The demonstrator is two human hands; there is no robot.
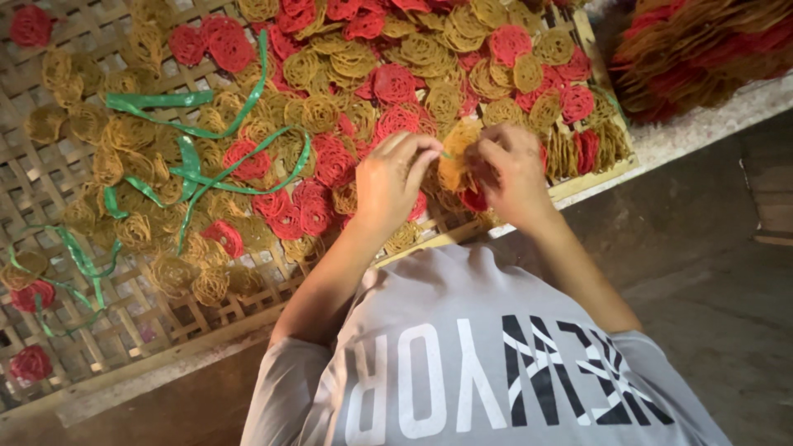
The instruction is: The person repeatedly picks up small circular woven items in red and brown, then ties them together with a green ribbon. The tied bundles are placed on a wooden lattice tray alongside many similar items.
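**Two hands binding a stack of lattice crackers over a woven tray**

Nearest the camera lies the person's grey printed shirt (487, 363), which fills the lower frame and hides the near edge of the work. Both bare forearms rise from it toward the tray. The left hand (392, 182) has its fingers curled, with thumb and forefinger pinched on the end of a thin green strip (446, 154) that spans the small gap between the hands. The right hand (512, 173) is also closed, with its fingers gripping a small stack of yellow lattice crackers (453, 169) held on edge between the two hands; the hands cover most of the stack, so how the strip passes round it cannot be told.

Beneath the hands is a woven bamboo tray (49, 173) with a pale wooden rim, resting on a dark concrete floor (710, 248). Loose round crackers cover the tray, yellow ones (330, 62) mixed with red ones (395, 83), thick at the middle and far side, sparse at the left. Several bound bundles (591, 144) stand on edge just to the right of the right hand. Loose green plastic strips (198, 165) lie draped across the crackers left of the hands.

Farthest off, at the upper right beyond the tray rim, is a blurred heap of red and yellow crackers (702, 49).
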